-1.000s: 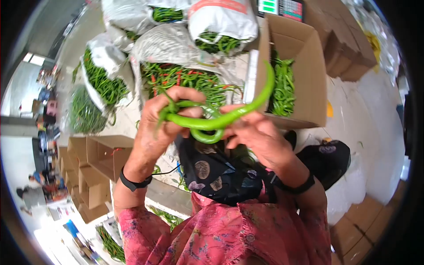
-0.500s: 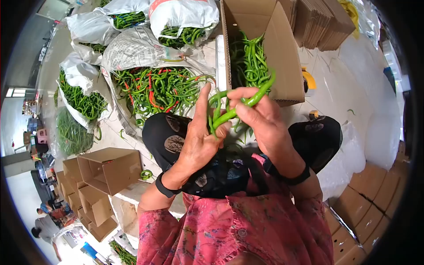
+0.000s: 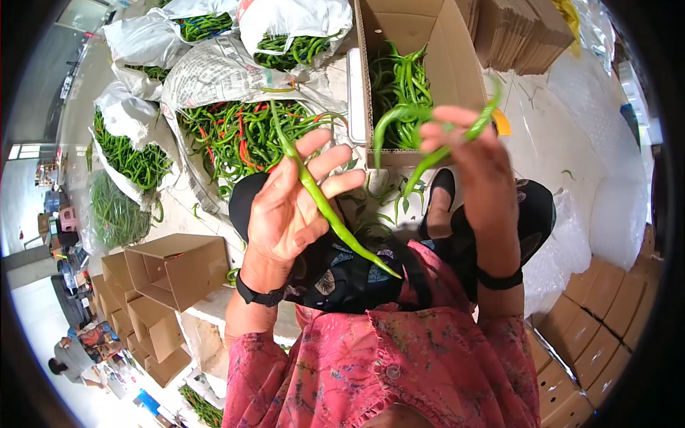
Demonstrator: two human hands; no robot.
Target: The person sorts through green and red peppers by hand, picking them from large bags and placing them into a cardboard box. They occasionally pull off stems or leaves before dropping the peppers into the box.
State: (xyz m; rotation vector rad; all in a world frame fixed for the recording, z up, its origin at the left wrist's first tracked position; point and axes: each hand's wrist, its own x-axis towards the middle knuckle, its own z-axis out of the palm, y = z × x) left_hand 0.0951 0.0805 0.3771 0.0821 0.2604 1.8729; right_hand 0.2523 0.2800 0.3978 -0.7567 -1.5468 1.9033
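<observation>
- Holding a long green pepper point(image 3: 331, 217) in the left hand point(image 3: 282, 217), palm up, apparently trapped lightly by the thumb, with fingers spread pretty loose otherwise.
- Runs diagonally across that palm, btw: thin end up-left toward the red and green peppers point(image 3: 214, 135) in the mouth of the white sack point(image 3: 214, 78), tip down-right over the dark trousers point(image 3: 357, 289).
- Pinching curved peppers point(image 3: 426, 165) in the right hand point(image 3: 477, 158), looks like two of them, but super blurry there, so can't swear to the count or the exact finger placement.
- Slants lower-left to upper-right in the longer one's case, so roughly crosswise to the left hand's pepper; hooks off to the left in the other's.
- Clear gap between both hands, with just the left one's pepper tip angled into it. Not touching anything from the right-hand bunch.
- Way nearer to the cardboard box point(image 3: 451, 64) on the right hand's side, nearer to the sack on the left's.
- Overlaps the box's near edge in view, right-hand bunch-wise; can't judge height above the rim.
- Beyond that edge, more loose peppers point(image 3: 408, 85) inside the box.
</observation>
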